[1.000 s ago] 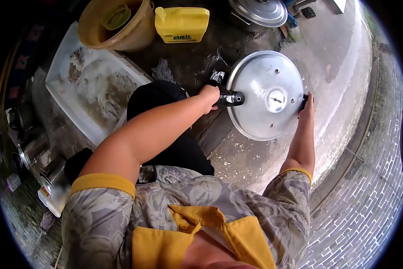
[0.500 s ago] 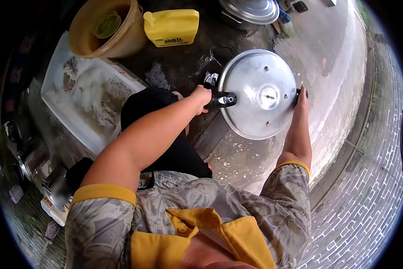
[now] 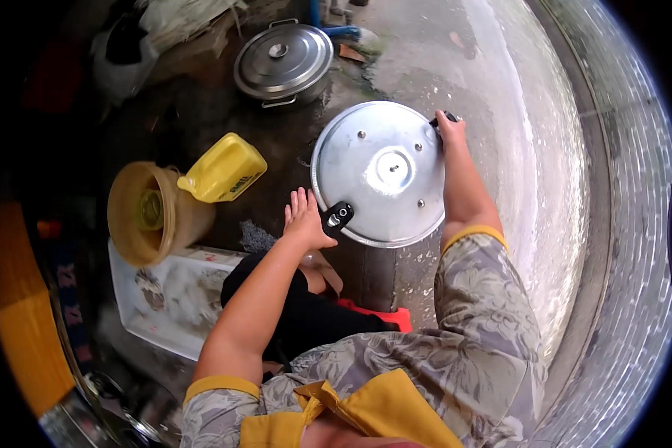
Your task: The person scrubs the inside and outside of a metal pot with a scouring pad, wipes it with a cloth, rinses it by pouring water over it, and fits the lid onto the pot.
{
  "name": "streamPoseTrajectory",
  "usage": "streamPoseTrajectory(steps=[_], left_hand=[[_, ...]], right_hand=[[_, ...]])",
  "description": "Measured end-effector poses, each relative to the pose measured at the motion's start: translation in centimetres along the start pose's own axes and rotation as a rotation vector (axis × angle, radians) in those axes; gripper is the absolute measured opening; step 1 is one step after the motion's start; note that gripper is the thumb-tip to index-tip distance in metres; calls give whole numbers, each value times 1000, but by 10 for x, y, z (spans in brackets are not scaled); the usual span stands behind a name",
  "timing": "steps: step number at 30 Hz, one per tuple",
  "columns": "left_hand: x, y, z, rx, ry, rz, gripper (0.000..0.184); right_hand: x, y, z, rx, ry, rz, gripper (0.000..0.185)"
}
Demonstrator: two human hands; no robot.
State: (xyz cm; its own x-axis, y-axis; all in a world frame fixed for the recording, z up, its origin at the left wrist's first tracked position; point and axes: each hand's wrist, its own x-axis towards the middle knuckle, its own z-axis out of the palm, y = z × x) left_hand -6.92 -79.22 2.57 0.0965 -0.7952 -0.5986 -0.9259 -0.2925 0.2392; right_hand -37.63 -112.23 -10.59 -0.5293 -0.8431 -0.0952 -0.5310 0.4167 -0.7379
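A large round pressure cooker (image 3: 381, 198) with a shiny metal lid is in front of me; only its top shows. My left hand (image 3: 306, 220) lies against the side of its short black handle (image 3: 338, 217), fingers stretched out and apart, thumb near the handle's underside. At the far right side, my right hand (image 3: 452, 133) grips the opposite black handle (image 3: 445, 118), with the fingers partly hidden. Several small metal fittings dot the lid around a raised centre.
A lidded steel pot (image 3: 283, 63) stands at the back. To the left are a yellow jug (image 3: 227, 168), a tan bucket (image 3: 168, 216) with a green container inside, and a white tub (image 3: 134, 310) of soapy water and cloth. A brick wall (image 3: 635, 246) runs along the right.
The cooker has turned anticlockwise, its right handle now farther from me. My left hand has loosened from its handle, fingers spreading. The view has shifted too, showing more of the back left.
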Motion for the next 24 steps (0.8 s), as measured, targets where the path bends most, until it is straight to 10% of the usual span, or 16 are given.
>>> streamPoseTrajectory(steps=[11,24], left_hand=[[12,-19,-16,8,279,177,43],[24,-27,-39,-37,127,91,61]], right_hand=[[-13,4,-52,522,-465,363,24],[-2,-8,-80,-72,-737,295,23]])
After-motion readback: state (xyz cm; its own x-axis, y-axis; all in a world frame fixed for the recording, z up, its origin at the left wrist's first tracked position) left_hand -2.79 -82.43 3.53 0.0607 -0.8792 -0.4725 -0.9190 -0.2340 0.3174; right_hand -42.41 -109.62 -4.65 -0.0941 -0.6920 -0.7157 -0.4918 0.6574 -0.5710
